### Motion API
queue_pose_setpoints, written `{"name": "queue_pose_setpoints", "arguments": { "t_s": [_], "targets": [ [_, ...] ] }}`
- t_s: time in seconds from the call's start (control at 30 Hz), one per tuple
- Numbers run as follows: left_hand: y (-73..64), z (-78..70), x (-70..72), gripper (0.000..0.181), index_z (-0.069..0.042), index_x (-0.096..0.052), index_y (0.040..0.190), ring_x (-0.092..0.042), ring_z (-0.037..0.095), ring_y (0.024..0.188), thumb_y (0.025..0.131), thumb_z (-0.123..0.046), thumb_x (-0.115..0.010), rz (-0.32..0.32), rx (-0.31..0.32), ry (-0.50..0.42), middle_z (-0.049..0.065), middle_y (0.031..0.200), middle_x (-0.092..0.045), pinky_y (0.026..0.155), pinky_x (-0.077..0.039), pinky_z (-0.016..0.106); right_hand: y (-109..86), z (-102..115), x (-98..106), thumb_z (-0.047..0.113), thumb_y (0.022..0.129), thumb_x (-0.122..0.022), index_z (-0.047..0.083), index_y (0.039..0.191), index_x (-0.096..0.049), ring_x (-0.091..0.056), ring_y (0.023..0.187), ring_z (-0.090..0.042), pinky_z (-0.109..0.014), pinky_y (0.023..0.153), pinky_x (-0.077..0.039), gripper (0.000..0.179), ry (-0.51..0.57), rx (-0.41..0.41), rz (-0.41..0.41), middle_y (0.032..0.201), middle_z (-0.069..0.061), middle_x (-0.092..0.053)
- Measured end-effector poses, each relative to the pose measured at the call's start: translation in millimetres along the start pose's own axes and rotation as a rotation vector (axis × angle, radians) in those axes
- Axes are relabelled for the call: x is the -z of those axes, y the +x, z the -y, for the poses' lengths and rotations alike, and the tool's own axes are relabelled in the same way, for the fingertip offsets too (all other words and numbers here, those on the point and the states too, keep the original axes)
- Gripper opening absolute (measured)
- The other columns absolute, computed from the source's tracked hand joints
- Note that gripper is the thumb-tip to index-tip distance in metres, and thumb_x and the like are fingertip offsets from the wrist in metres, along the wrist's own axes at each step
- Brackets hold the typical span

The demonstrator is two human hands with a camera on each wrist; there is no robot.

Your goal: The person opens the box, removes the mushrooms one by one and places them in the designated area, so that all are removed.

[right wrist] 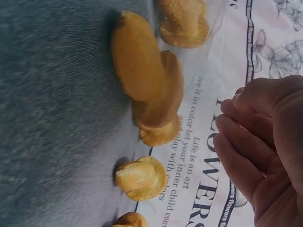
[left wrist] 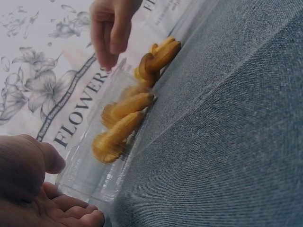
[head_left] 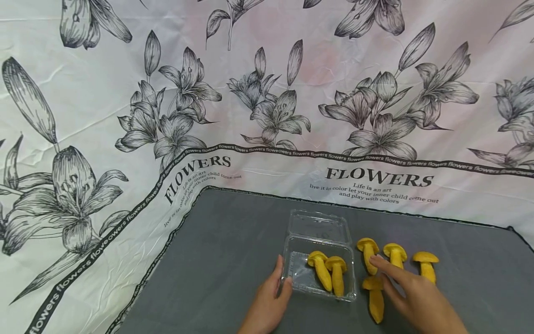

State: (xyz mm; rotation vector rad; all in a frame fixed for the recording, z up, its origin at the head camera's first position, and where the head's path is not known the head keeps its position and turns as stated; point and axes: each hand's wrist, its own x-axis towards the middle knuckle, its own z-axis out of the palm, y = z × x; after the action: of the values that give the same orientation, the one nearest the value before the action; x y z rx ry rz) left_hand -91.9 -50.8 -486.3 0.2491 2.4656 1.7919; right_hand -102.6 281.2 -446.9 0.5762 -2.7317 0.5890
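My left hand (head_left: 269, 297) is at the left side of a clear plastic clamshell box (head_left: 300, 278), its thumb and fingers spread along the edge. The box's lid is folded back. Two yellow mushrooms (head_left: 322, 271) lie side by side inside it. Over several more yellow mushrooms to the right of the box hovers my right hand (head_left: 417, 297), fingers extended and holding nothing. Its fingertips overlap one upper mushroom (head_left: 367, 253) in the head view. Just left of its thumb lies the nearest mushroom (head_left: 376, 304), seen large in the right wrist view.
A dark grey cloth (head_left: 225, 250) covers the table. Behind it and to the left hangs a white curtain (head_left: 271, 60) printed with flowers and lettering. Toward the right, one mushroom (head_left: 426, 264) lies partly behind the right hand, near another (head_left: 395, 254).
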Motion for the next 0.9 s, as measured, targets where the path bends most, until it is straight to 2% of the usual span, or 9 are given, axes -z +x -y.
{"name": "queue_pose_setpoints", "arguments": {
  "t_s": [0.07, 0.1, 0.37, 0.4, 0.47, 0.53, 0.6, 0.63, 0.9],
  "targets": [
    [0.5, -0.1, 0.3, 0.070, 0.003, -0.026, 0.165, -0.035, 0.037, 0.153, 0.111, -0.031, -0.055, -0.001, 0.005, 0.008, 0.018, 0.171, -0.028, 0.122, -0.032, 0.058, 2.1, 0.8, 0.7, -0.003, 0.087, -0.084, 0.015, 0.139, -0.068, -0.026, 0.044, 0.005, -0.019, 0.044, -0.034, 0.058, -0.011, 0.014, -0.013, 0.065, 0.021, -0.041],
    [0.6, -0.2, 0.4, 0.070, 0.003, -0.026, 0.165, -0.035, 0.037, 0.153, 0.111, -0.031, -0.056, -0.002, 0.008, 0.010, 0.018, 0.171, -0.028, 0.122, -0.032, 0.058, 3.2, 1.3, 1.1, -0.002, 0.087, -0.084, 0.016, 0.141, -0.067, -0.026, 0.044, 0.006, -0.019, 0.044, -0.033, 0.060, -0.016, 0.021, -0.016, 0.065, 0.021, -0.039],
    [2.0, -0.3, 1.0, 0.070, 0.004, -0.025, 0.165, -0.033, 0.038, 0.154, 0.112, -0.031, -0.055, 0.011, 0.022, 0.001, 0.019, 0.171, -0.027, 0.123, -0.030, 0.059, 13.8, 9.6, 3.3, 0.000, 0.088, -0.084, 0.023, 0.151, -0.059, -0.023, 0.042, 0.009, -0.018, 0.042, -0.033, 0.072, -0.003, 0.070, -0.034, 0.063, 0.022, -0.035],
    [2.0, -0.3, 1.1, 0.070, 0.004, -0.024, 0.165, -0.033, 0.038, 0.154, 0.112, -0.031, -0.055, 0.013, 0.026, -0.002, 0.019, 0.171, -0.027, 0.123, -0.030, 0.059, 15.4, 11.1, 3.5, 0.000, 0.088, -0.084, 0.025, 0.152, -0.058, -0.022, 0.042, 0.010, -0.018, 0.042, -0.033, 0.073, 0.004, 0.072, -0.036, 0.064, 0.022, -0.043],
    [2.5, -0.2, 1.1, 0.070, 0.004, -0.024, 0.165, -0.032, 0.039, 0.154, 0.111, -0.030, -0.055, 0.014, 0.030, -0.007, 0.020, 0.171, -0.027, 0.123, -0.030, 0.059, 18.5, 13.4, 4.2, -0.001, 0.087, -0.085, 0.025, 0.153, -0.057, -0.021, 0.042, 0.013, -0.016, 0.042, -0.034, 0.076, 0.014, 0.097, -0.048, 0.079, 0.015, -0.065],
    [2.8, -0.1, 1.2, 0.071, 0.004, -0.024, 0.165, -0.032, 0.039, 0.154, 0.111, -0.030, -0.055, 0.012, 0.030, -0.011, 0.020, 0.171, -0.027, 0.123, -0.030, 0.059, 21.7, 15.7, 4.8, -0.002, 0.086, -0.085, 0.025, 0.153, -0.056, -0.024, 0.043, 0.014, -0.015, 0.044, -0.036, 0.078, 0.024, 0.115, -0.052, 0.111, 0.004, -0.076],
    [3.1, 0.0, 1.2, 0.071, 0.005, -0.024, 0.164, -0.032, 0.039, 0.154, 0.111, -0.029, -0.055, 0.014, 0.029, -0.015, 0.021, 0.171, -0.027, 0.122, -0.030, 0.059, 24.4, 18.0, 5.3, -0.002, 0.086, -0.085, 0.024, 0.153, -0.056, -0.028, 0.045, 0.013, -0.016, 0.046, -0.038, 0.078, 0.030, 0.122, -0.045, 0.140, -0.006, -0.069],
    [3.1, 0.0, 1.1, 0.071, 0.006, -0.024, 0.164, -0.032, 0.039, 0.154, 0.111, -0.029, -0.055, 0.016, 0.028, -0.019, 0.021, 0.171, -0.026, 0.122, -0.030, 0.059, 25.9, 19.0, 5.5, -0.003, 0.086, -0.085, 0.023, 0.153, -0.057, -0.031, 0.046, 0.013, -0.016, 0.047, -0.039, 0.077, 0.037, 0.129, -0.041, 0.146, -0.007, -0.065],
    [4.4, -0.2, 1.4, 0.071, 0.006, -0.022, 0.165, -0.029, 0.041, 0.155, 0.112, -0.029, -0.055, 0.034, 0.051, -0.040, 0.022, 0.172, -0.023, 0.123, -0.030, 0.059, 39.3, 30.3, 5.4, 0.001, 0.092, -0.081, 0.020, 0.153, -0.056, -0.038, 0.045, 0.011, -0.017, 0.049, -0.046, 0.069, 0.064, 0.096, 0.038, 0.155, -0.009, -0.058]
  ]
}}
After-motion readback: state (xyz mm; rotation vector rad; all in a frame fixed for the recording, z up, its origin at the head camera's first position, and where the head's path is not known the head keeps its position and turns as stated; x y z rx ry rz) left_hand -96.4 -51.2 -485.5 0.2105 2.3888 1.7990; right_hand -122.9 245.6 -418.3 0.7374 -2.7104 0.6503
